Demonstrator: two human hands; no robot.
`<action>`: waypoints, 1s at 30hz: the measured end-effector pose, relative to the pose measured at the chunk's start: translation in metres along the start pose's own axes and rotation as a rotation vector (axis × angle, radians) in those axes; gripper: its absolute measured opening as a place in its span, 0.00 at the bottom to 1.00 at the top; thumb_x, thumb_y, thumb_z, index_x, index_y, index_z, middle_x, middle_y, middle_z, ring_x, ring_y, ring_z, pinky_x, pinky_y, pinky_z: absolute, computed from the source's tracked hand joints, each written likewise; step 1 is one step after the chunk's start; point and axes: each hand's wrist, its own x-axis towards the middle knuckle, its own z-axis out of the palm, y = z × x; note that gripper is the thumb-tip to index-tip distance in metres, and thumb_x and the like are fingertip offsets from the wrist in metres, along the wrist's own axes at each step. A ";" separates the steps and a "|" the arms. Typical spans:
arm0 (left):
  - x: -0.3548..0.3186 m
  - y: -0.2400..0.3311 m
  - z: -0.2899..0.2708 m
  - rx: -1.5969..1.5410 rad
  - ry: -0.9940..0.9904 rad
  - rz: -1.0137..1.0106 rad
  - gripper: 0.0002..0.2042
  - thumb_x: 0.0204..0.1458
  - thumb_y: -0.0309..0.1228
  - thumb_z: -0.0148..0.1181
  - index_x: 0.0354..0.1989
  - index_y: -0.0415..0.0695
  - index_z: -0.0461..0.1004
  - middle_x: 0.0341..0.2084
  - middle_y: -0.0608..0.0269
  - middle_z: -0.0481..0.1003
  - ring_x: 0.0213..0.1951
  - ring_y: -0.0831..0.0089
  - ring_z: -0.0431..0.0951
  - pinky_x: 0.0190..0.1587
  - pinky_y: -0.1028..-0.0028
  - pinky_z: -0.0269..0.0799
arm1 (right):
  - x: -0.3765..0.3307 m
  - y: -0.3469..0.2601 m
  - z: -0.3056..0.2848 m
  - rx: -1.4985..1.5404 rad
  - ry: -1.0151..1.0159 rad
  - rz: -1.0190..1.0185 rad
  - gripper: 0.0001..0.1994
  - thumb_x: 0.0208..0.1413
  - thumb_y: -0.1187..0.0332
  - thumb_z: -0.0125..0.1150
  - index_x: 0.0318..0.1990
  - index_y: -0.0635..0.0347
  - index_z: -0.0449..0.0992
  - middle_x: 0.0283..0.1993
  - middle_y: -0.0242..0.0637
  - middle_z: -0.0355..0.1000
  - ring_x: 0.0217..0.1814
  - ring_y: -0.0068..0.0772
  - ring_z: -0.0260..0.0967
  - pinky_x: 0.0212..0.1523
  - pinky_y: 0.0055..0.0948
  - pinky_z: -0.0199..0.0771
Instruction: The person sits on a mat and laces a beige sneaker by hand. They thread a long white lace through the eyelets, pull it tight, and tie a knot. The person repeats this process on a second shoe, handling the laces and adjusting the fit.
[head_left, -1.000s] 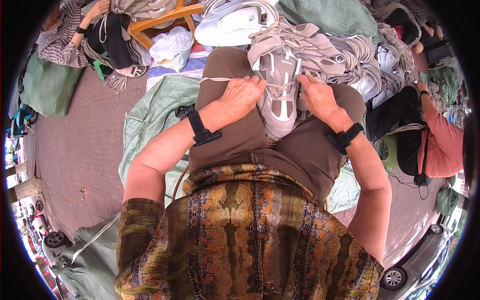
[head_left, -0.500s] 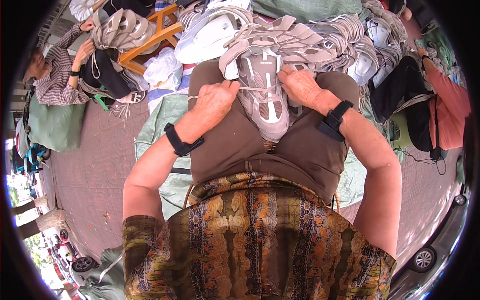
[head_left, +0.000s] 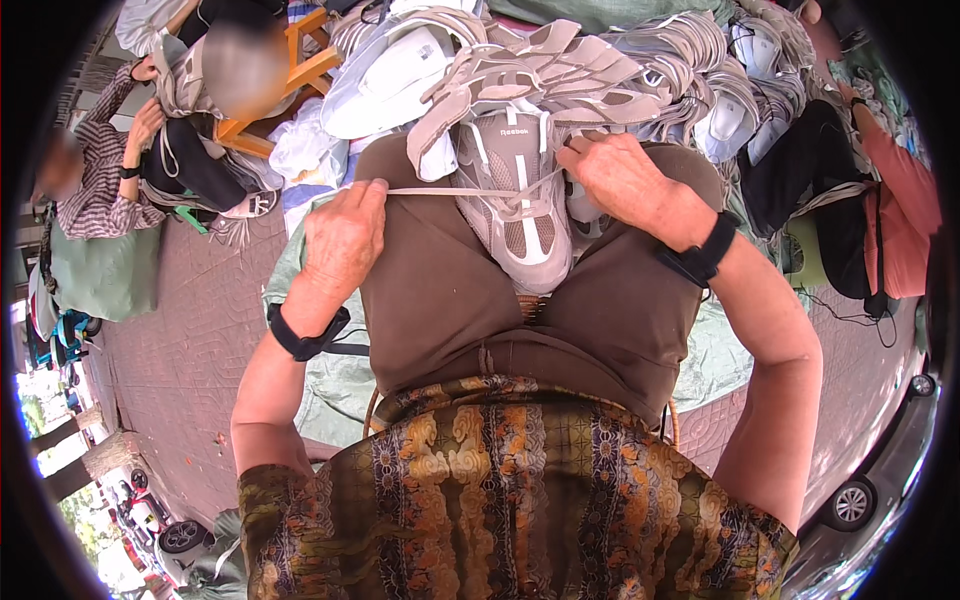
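A grey-beige mesh shoe upper point(head_left: 535, 262) with white stripes lies across my lap between my thighs, its rounded toe toward me. A flat beige shoelace point(head_left: 425, 191) is threaded through its front eyelets. My left hand point(head_left: 345, 228) pinches one stretch of the lace, pulled taut out to the left over my thigh. Close by the upper's right side, my right hand point(head_left: 615, 180) is closed around the lace's other stretch, which slants up from the eyelets. The fingertips of that hand are partly hidden.
Beyond my knees lie piled shoe uppers point(head_left: 665, 60) and white shoe-shaped pieces point(head_left: 395, 80). A wooden stool point(head_left: 300, 70) stands at the far left. One person point(head_left: 105, 190) sits at left, another point(head_left: 895, 190) at right. A grey car point(head_left: 880, 490) stands at the lower right.
My left hand has moved left and nearer me, drawing the lace out long and taut. My right hand has shifted slightly right. The upper stays on my lap.
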 end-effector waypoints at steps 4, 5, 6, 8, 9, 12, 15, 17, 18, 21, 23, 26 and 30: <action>0.008 0.020 -0.022 -0.107 -0.049 -0.107 0.15 0.48 0.24 0.57 0.46 0.40 0.71 0.43 0.54 0.73 0.35 0.62 0.78 0.34 0.68 0.76 | -0.007 -0.014 -0.018 0.164 0.017 0.126 0.07 0.47 0.77 0.54 0.36 0.63 0.69 0.31 0.44 0.68 0.27 0.50 0.69 0.27 0.42 0.70; 0.005 0.026 -0.021 -0.223 -0.065 -0.105 0.17 0.47 0.23 0.59 0.48 0.40 0.70 0.43 0.54 0.73 0.37 0.59 0.78 0.36 0.66 0.76 | -0.010 -0.018 -0.019 0.200 -0.024 0.161 0.08 0.48 0.77 0.54 0.37 0.63 0.70 0.31 0.44 0.68 0.27 0.51 0.69 0.28 0.42 0.71; 0.003 0.033 -0.018 -0.273 -0.069 -0.044 0.18 0.47 0.23 0.59 0.48 0.40 0.70 0.44 0.53 0.73 0.38 0.59 0.78 0.37 0.66 0.76 | -0.014 -0.022 -0.020 0.235 -0.064 0.196 0.08 0.49 0.76 0.54 0.38 0.63 0.70 0.30 0.44 0.68 0.27 0.51 0.69 0.28 0.42 0.71; 0.003 0.048 -0.007 -0.379 -0.080 0.082 0.18 0.46 0.22 0.59 0.49 0.39 0.69 0.45 0.52 0.72 0.39 0.58 0.78 0.38 0.65 0.76 | -0.021 -0.031 -0.018 0.368 -0.156 0.219 0.14 0.50 0.76 0.54 0.46 0.61 0.70 0.35 0.47 0.71 0.31 0.53 0.70 0.31 0.42 0.72; 0.006 0.052 -0.003 -0.402 -0.118 0.052 0.19 0.46 0.22 0.58 0.49 0.39 0.69 0.46 0.52 0.71 0.40 0.58 0.78 0.38 0.65 0.76 | -0.022 -0.037 -0.013 0.446 -0.155 0.235 0.15 0.50 0.77 0.55 0.47 0.60 0.69 0.36 0.47 0.72 0.33 0.54 0.71 0.32 0.42 0.72; 0.023 0.060 0.012 -0.427 -0.193 0.016 0.20 0.46 0.21 0.57 0.51 0.38 0.67 0.48 0.51 0.70 0.40 0.59 0.77 0.38 0.66 0.76 | -0.024 -0.042 0.001 0.587 -0.177 0.324 0.20 0.48 0.78 0.56 0.51 0.59 0.68 0.40 0.48 0.73 0.36 0.54 0.72 0.33 0.43 0.73; 0.032 0.059 0.031 -0.362 -0.181 0.061 0.20 0.44 0.20 0.56 0.49 0.37 0.67 0.45 0.52 0.70 0.38 0.60 0.77 0.36 0.66 0.76 | -0.017 -0.040 0.005 0.520 -0.163 0.323 0.22 0.46 0.78 0.57 0.52 0.58 0.68 0.36 0.45 0.73 0.34 0.50 0.72 0.33 0.41 0.73; 0.035 0.057 0.039 -0.318 -0.155 0.096 0.17 0.43 0.20 0.56 0.45 0.38 0.68 0.39 0.54 0.71 0.34 0.62 0.77 0.32 0.66 0.75 | -0.011 -0.037 0.000 0.329 -0.239 0.268 0.24 0.44 0.78 0.57 0.53 0.56 0.68 0.33 0.43 0.71 0.31 0.46 0.73 0.32 0.38 0.73; 0.035 0.055 0.040 -0.323 -0.182 0.098 0.15 0.43 0.20 0.56 0.43 0.38 0.68 0.35 0.56 0.70 0.33 0.63 0.76 0.31 0.66 0.74 | -0.008 -0.036 0.001 0.249 -0.259 0.231 0.23 0.44 0.76 0.57 0.52 0.55 0.67 0.33 0.43 0.72 0.31 0.44 0.74 0.30 0.37 0.73; 0.033 0.051 0.040 -0.337 -0.261 0.098 0.11 0.44 0.22 0.56 0.37 0.40 0.68 0.26 0.60 0.68 0.30 0.64 0.75 0.27 0.65 0.72 | -0.002 -0.033 0.008 0.058 -0.297 0.111 0.20 0.45 0.73 0.57 0.49 0.53 0.67 0.32 0.42 0.73 0.30 0.39 0.75 0.28 0.34 0.73; 0.034 0.048 0.038 -0.352 -0.302 0.096 0.08 0.46 0.23 0.55 0.35 0.40 0.68 0.23 0.62 0.66 0.28 0.64 0.75 0.24 0.65 0.70 | 0.003 -0.029 0.011 -0.017 -0.301 0.030 0.17 0.45 0.73 0.56 0.46 0.54 0.68 0.32 0.40 0.73 0.30 0.37 0.75 0.28 0.32 0.73; 0.038 0.045 0.032 -0.355 -0.442 0.067 0.09 0.49 0.24 0.54 0.39 0.41 0.68 0.24 0.62 0.67 0.28 0.61 0.75 0.23 0.65 0.69 | 0.013 -0.027 0.005 -0.043 -0.393 -0.002 0.13 0.45 0.73 0.56 0.41 0.56 0.70 0.33 0.40 0.73 0.31 0.40 0.75 0.31 0.34 0.73; 0.050 0.055 0.031 -0.457 -0.343 -0.035 0.16 0.50 0.26 0.55 0.48 0.43 0.66 0.29 0.58 0.69 0.29 0.58 0.75 0.25 0.65 0.70 | 0.006 -0.010 0.021 0.151 -0.349 0.033 0.14 0.45 0.73 0.58 0.42 0.58 0.68 0.27 0.40 0.71 0.30 0.42 0.74 0.30 0.35 0.72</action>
